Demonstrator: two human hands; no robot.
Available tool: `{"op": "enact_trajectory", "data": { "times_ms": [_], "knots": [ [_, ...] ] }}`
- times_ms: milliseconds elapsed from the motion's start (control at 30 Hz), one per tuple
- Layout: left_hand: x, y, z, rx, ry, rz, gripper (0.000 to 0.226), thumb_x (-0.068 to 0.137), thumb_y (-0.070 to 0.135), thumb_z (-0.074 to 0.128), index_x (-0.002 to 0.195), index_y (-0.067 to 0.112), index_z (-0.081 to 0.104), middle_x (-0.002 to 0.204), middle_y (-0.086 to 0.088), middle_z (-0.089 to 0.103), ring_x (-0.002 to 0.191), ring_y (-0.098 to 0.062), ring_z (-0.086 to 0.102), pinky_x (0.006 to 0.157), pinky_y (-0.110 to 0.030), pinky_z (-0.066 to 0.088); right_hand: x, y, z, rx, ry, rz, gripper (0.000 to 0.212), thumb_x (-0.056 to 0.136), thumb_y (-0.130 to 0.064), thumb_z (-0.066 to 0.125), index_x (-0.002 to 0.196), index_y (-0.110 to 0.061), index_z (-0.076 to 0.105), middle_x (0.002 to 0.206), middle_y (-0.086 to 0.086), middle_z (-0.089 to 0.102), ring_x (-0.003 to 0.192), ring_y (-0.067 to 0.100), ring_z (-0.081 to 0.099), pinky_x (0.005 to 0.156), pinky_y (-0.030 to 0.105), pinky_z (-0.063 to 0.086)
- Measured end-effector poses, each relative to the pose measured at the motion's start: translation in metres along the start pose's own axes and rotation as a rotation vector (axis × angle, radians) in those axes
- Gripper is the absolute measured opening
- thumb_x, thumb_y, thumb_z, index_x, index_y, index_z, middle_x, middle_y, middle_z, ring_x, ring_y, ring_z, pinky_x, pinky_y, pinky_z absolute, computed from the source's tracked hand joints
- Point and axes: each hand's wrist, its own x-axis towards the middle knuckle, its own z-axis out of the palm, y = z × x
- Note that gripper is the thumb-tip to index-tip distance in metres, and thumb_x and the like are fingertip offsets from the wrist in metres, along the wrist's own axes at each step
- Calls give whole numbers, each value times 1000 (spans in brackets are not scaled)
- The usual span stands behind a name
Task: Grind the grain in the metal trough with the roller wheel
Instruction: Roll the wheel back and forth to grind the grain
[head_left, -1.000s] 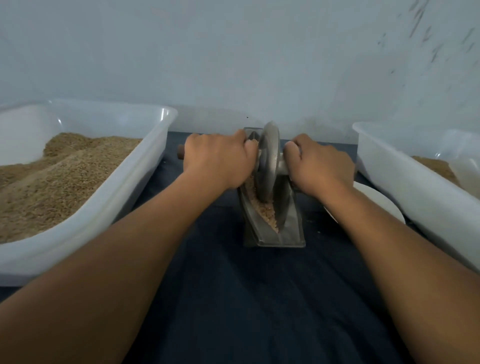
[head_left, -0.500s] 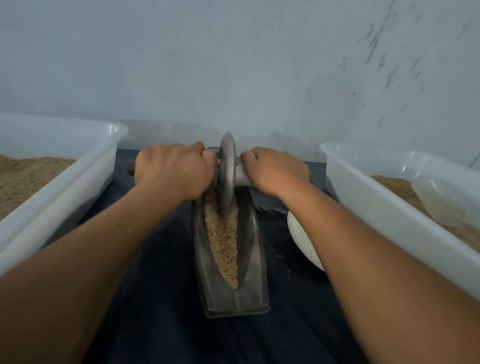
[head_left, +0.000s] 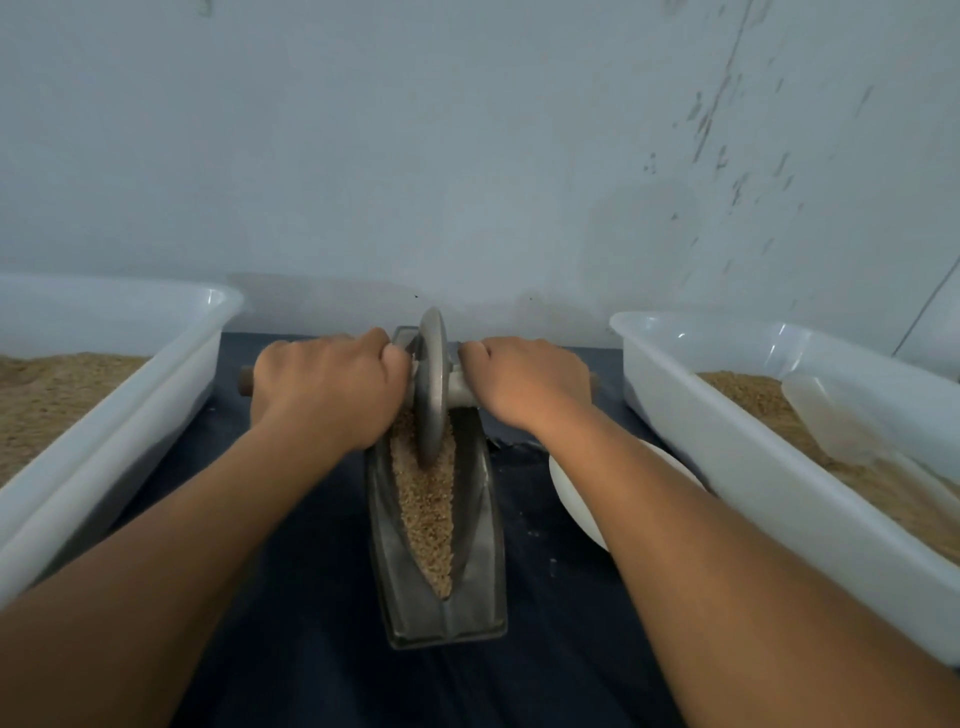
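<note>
A boat-shaped metal trough (head_left: 441, 587) sits lengthwise on a dark blue cloth (head_left: 311, 597) in the middle of the scene, its pointed near end toward the person. A bed of light brown grain (head_left: 428, 512) fills its channel. The roller wheel (head_left: 432, 384) stands upright on its edge at the far end of the trough, its lower rim sunk into the grain. Its axle handle (head_left: 460, 387) runs out to either side. The left hand (head_left: 330, 389) is wrapped tight around the left part of the handle, whose dark tip pokes out past the knuckles. The right hand (head_left: 524, 384) is closed around the right part, just beside the wheel. Both forearms stretch forward. To the left stands a white plastic tub (head_left: 171, 384) of grain, to the right another white tub (head_left: 727, 441) holding grain and a translucent scoop (head_left: 826, 421). A white dish (head_left: 574, 493) lies between the trough and the right tub, partly hidden by the right forearm.
</note>
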Motion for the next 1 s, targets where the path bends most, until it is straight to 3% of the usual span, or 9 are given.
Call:
{"op": "enact_trajectory", "data": {
  "times_ms": [367,500,733,1000],
  "knots": [
    [-28,0,-13,-18,16,59,40,97,45,10,99,31,47,82,4,55,67,-19,53,66,-37,36,-37,-6,-5,-4,27,-3,49,96,-43,14,75,-26,55,71,1,56,64,21,47,81,45,39],
    [-38,4,-21,3,-7,60,43,96,45,9,99,30,49,84,3,54,69,-20,52,70,-38,37,-50,-6,-6,-13,52,-1,50,99,-43,14,82,-25,58,68,-2,51,64,22,46,76,45,35],
    [-54,2,-26,-8,18,76,54,93,48,1,107,32,51,89,3,59,75,-18,54,72,-39,38,-71,-11,-12,38,150,5,48,100,-43,11,78,-24,49,68,-3,45,69,27,44,77,45,34],
    [-58,5,-30,-7,46,95,60,90,49,-5,105,34,51,84,7,57,73,-14,52,71,-37,35,-79,-10,-15,62,147,9,44,102,-39,15,68,-28,40,64,-5,41,69,26,42,75,41,26]
  ]
}}
